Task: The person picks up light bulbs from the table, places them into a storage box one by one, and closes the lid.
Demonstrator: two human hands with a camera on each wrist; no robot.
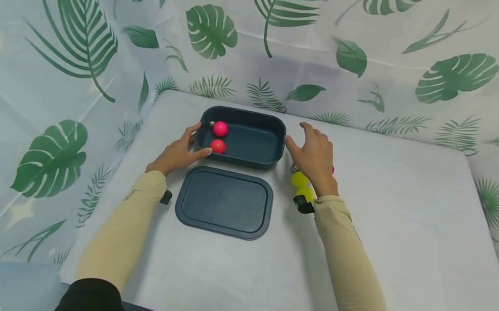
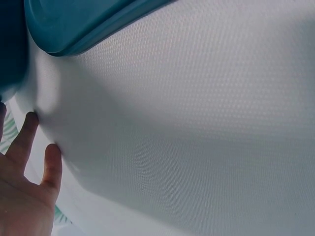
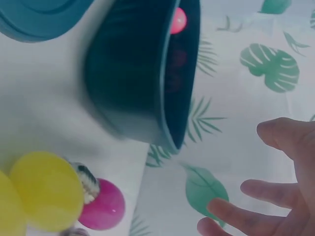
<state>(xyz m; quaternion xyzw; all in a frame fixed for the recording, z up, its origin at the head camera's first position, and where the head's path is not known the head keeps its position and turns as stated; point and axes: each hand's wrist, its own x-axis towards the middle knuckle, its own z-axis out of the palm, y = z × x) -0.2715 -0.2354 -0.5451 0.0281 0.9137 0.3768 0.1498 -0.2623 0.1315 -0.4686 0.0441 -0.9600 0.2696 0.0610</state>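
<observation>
Container [image 1: 251, 143], dark blue, rectangular and round-cornered, sits on the white tabletop [image 1: 407, 235], two glossy pink-red balls [image 1: 220, 129] inside its left end. The left grip [image 1: 175, 156], fingers spread, touches that end; the right grip [image 1: 314, 155], fingers apart, hovers beside the other. A matching flat lid [image 1: 225, 203] lies in front, yellow balls [image 1: 299, 179] and a magenta ball [image 3: 103, 206] rightward. Leaf-printed white fabric [image 1: 295, 78] hangs behind.

Dark blue box [image 1: 251, 140], pink balls [image 1: 220, 128]

- A box [image 1: 248, 164] on the table [image 1: 408, 220], a lid [image 1: 224, 203] just before it.
- Two balls [image 1: 220, 129] in its left end, one behind the other.
- More balls [image 1: 299, 180] right of box and lid.
- Cloth [image 1: 296, 73] behind the table.
</observation>
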